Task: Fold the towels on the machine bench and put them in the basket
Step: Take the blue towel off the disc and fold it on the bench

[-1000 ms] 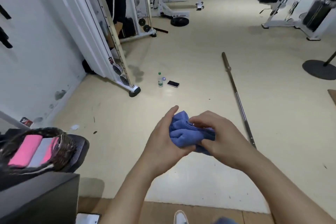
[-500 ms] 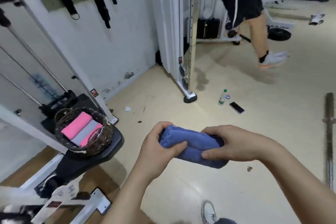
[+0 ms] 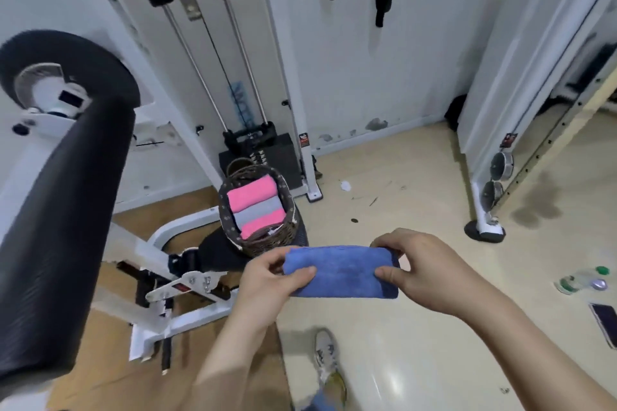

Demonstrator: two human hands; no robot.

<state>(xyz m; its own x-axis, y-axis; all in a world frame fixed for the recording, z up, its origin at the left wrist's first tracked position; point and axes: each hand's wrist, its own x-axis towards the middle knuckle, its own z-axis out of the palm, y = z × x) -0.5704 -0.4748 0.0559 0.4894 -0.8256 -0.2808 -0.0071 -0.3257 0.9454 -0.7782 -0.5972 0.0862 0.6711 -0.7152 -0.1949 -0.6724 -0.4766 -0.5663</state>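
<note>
A folded blue towel [image 3: 340, 272] is held flat between both hands in front of me. My left hand [image 3: 267, 280] pinches its left end, thumb on top. My right hand [image 3: 424, 269] pinches its right end. Just beyond and to the left stands a dark wicker basket [image 3: 287, 230] on the black seat [image 3: 217, 250] of the machine bench. Inside the basket lie folded pink towels [image 3: 252, 195] with a grey towel [image 3: 258, 213] between them. The towel in my hands hovers just short of the basket's near rim.
A long black padded bench back [image 3: 56, 237] fills the left. A white weight-stack machine [image 3: 233, 93] stands behind the basket. On the floor at right lie a plastic bottle [image 3: 581, 282] and a phone [image 3: 606, 322]. A white rack post foot [image 3: 485, 227] stands at right. My shoe [image 3: 325, 357] shows below.
My view has swung left, bringing the basket to the centre just beyond my hands. The blue towel has been smoothed into a flat, longer folded shape, held at both ends.
</note>
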